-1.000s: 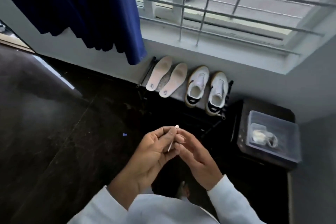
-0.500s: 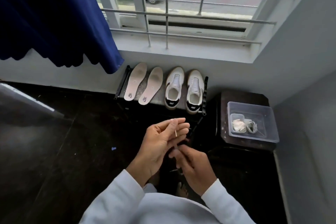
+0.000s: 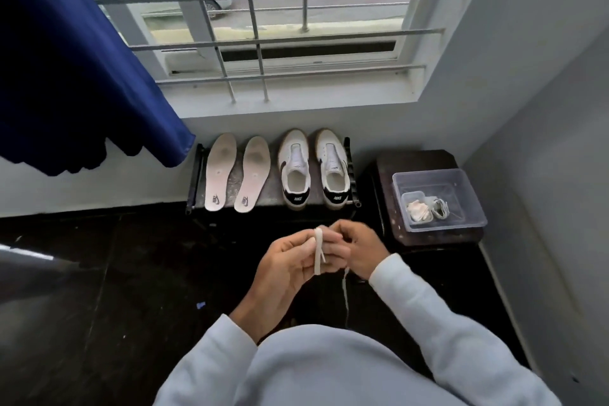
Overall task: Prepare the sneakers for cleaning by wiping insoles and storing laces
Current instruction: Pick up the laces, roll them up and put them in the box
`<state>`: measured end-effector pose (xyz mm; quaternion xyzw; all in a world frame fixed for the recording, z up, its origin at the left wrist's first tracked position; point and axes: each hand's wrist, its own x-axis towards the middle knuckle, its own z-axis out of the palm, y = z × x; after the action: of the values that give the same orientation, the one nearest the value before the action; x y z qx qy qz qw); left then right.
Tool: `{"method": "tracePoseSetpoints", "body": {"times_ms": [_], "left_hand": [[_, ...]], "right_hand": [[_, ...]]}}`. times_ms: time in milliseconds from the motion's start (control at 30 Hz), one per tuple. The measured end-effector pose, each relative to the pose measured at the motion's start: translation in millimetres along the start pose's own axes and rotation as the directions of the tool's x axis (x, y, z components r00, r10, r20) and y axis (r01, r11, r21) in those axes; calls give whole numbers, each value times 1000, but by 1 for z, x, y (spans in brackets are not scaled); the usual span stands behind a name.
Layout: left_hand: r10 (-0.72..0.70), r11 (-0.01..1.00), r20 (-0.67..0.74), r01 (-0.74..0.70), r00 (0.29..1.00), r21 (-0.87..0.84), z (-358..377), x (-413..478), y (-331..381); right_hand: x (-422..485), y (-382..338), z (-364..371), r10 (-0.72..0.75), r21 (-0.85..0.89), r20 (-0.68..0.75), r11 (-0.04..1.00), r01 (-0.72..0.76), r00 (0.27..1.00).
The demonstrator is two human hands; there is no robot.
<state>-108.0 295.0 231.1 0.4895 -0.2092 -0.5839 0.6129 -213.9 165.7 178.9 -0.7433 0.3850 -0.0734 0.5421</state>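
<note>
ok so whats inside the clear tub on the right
The clear tub holds a smaller clear tray with a crumpled whitish wad in it, and a bundled white lace beside that. Anything beneath them is covered.

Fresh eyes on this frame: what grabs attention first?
Centre foreground: the left hand has a white lace looped over its fingers, with the right hand against it, blurred. Behind, on a low rack, two insoles lie left of the laceless sneakers. Further right, a clear tub on a dark stool holds a coiled lace.
</note>
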Motion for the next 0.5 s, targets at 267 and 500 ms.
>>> {"method": "tracePoseSetpoints", "body": {"times_ms": [267, 500], "left_hand": [[-24, 970, -181, 66, 983, 233, -33, 14, -17], [-136, 937, -8, 132, 991, 325, -36, -2, -30]], "right_hand": [[-63, -16, 41, -93, -60, 51, 994, 96, 994], [-18, -19, 11, 35, 28, -189, 999, -31, 981]]}}
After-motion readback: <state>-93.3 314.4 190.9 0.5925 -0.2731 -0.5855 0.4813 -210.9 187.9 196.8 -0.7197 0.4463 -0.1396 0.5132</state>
